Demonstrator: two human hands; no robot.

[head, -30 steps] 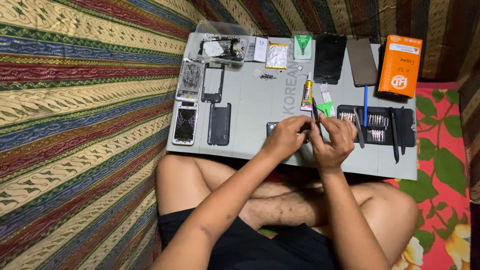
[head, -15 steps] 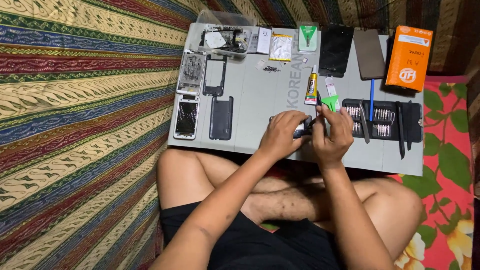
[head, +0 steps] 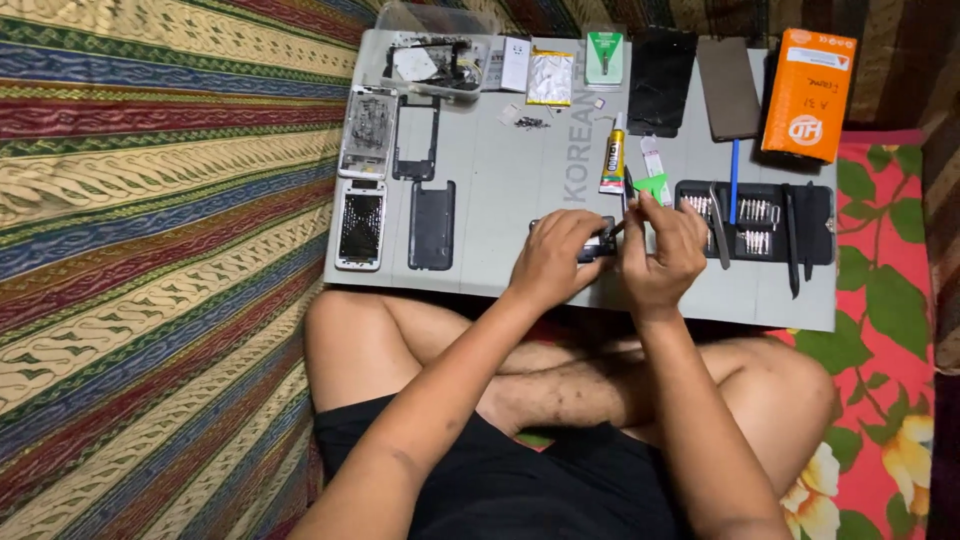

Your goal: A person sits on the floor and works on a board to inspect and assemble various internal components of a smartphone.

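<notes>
A small dark phone part (head: 585,243) lies near the front edge of the grey mat (head: 500,240), between the two hands. The left hand (head: 555,262) is curled over it and presses it down, covering most of it, so its exact shape cannot be told. The right hand (head: 662,250) is closed around a thin tool (head: 628,205) whose tip points down at the part's right end.

Just behind the hands stands a small yellow glue tube (head: 613,155), with a green pick (head: 655,185) beside it. To the right lies a black tool case (head: 755,222) holding rows of screwdriver bits, and a blue-handled tool (head: 734,180) rests at its top edge. Further back on the right is an orange box (head: 809,95), next to a dark phone cover (head: 727,90) and a black screen panel (head: 661,80).

On the left part of the mat lie a phone with its screen up (head: 361,225), a dark back cover (head: 431,225), an empty phone frame (head: 415,135) and an opened phone body (head: 368,132). At the far edge sit a clear plastic tray (head: 425,55) of parts and a silver battery pouch (head: 551,78).

The mat rests on a striped cloth (head: 150,200); a red flowered cloth (head: 890,300) lies to the right. The person sits cross-legged, knees under the mat's near edge.
</notes>
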